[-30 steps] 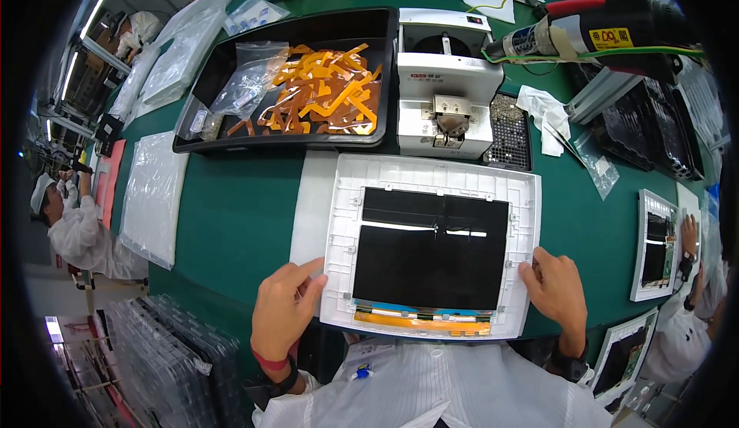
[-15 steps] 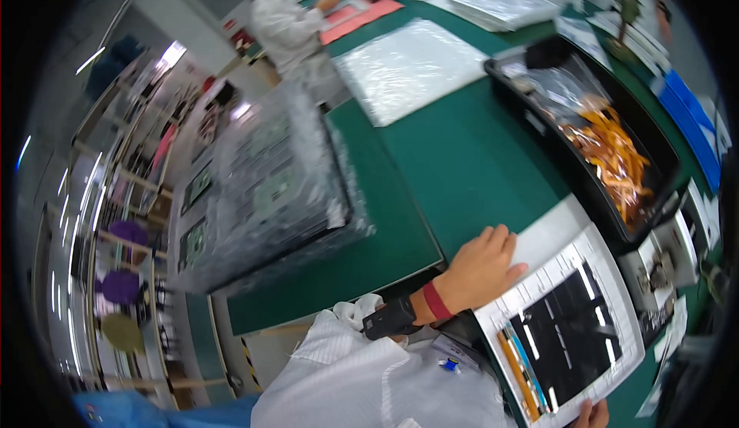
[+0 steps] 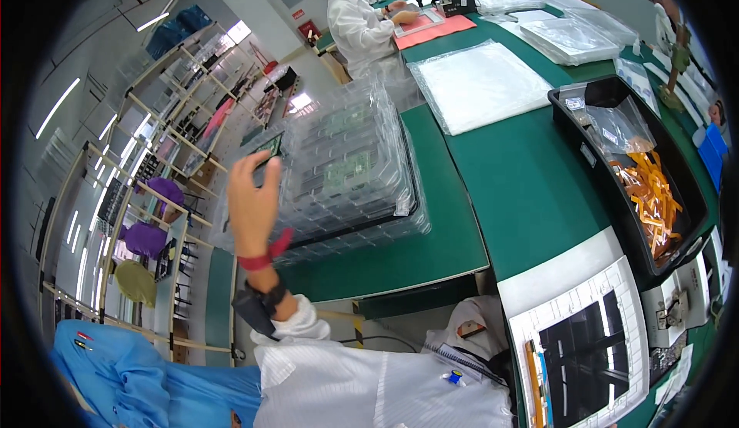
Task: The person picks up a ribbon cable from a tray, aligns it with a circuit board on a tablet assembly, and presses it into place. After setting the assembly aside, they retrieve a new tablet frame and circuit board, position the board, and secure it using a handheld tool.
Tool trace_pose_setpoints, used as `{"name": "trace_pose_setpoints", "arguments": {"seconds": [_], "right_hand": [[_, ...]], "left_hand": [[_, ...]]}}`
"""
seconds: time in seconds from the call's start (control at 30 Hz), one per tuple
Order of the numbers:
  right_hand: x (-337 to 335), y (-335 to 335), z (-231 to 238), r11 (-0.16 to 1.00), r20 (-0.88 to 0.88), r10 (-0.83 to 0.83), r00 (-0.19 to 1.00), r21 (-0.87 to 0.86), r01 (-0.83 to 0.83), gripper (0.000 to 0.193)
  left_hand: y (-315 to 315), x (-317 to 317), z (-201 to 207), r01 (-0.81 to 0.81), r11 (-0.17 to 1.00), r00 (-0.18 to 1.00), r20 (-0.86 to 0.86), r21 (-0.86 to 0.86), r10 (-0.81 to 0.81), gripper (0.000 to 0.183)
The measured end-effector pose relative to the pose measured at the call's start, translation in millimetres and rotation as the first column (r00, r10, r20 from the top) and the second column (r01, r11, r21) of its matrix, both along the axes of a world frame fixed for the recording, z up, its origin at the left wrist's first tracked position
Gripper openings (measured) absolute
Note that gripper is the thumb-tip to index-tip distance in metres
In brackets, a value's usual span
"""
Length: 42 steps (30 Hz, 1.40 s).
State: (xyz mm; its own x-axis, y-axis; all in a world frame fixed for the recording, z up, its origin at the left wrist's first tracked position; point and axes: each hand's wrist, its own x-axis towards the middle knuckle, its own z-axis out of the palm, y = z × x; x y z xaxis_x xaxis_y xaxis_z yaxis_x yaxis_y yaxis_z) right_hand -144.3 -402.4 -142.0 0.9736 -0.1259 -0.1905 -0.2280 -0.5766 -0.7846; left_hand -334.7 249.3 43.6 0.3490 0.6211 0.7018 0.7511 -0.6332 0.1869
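Observation:
My left hand [image 3: 254,201], with a red wristband, is raised at the left side of a stack of clear plastic trays [image 3: 346,197]. Its fingers are spread and nothing is in them. Just beyond the fingertips lies a green circuit board [image 3: 271,148]; more boards show through the clear plastic. At the lower right, a white tray [image 3: 519,332] holds a black glossy panel [image 3: 585,359] with an orange strip [image 3: 533,374] and a blue strip along its left side. My right hand does not show clearly at the lower edge.
A black bin [image 3: 589,155] with orange flex strips [image 3: 653,205] and clear bags stands on the green table [image 3: 523,189]. Bagged white sheets [image 3: 481,85] lie farther back. A co-worker in white [image 3: 358,31] works at a pink mat [image 3: 435,31]. Someone in blue [image 3: 146,374] is at lower left.
My left hand has left the white tray's upper edge and moved left to the clear tray stack. The view has shifted, and the right fingers at the white tray's lower edge have slipped out of sight.

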Motion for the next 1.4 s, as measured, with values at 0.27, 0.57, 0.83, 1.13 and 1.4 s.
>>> {"name": "trace_pose_setpoints", "arguments": {"seconds": [0.27, 0.57, 0.83, 1.13, 1.4], "right_hand": [[-2.8, 5.2, 6.3, 0.999, 0.037, 0.04, 0.998, -0.008, -0.04, 0.039], [-3.7, 3.8, 4.2, 0.997, 0.042, 0.055, 0.998, -0.049, -0.053, 0.039], [-2.7, 11.3, 8.6, 0.998, 0.025, 0.034, 0.999, -0.058, -0.033, 0.037], [1.9, -0.4, -3.3, 0.994, 0.077, 0.061, 0.995, -0.094, -0.054, 0.035], [-4.8, 2.6, 2.3, 0.999, 0.059, 0.041, 0.997, -0.036, -0.039, 0.032]], "left_hand": [[125.9, -123.9, -15.9, 0.122, 0.568, 0.98, 0.008, -0.814, -0.198, 0.068], [140.6, -117.2, 9.3, -0.034, 0.45, 0.937, -0.185, -0.893, -0.297, 0.074], [170.3, -136.4, -12.1, 0.11, 0.539, 0.974, -0.018, -0.835, -0.227, 0.038], [157.4, -146.7, 19.6, 0.212, 0.832, 0.972, 0.027, -0.513, -0.232, 0.024], [91.5, -84.7, 77.5, 0.179, 0.949, 0.683, 0.662, 0.26, -0.31, 0.022]]}}
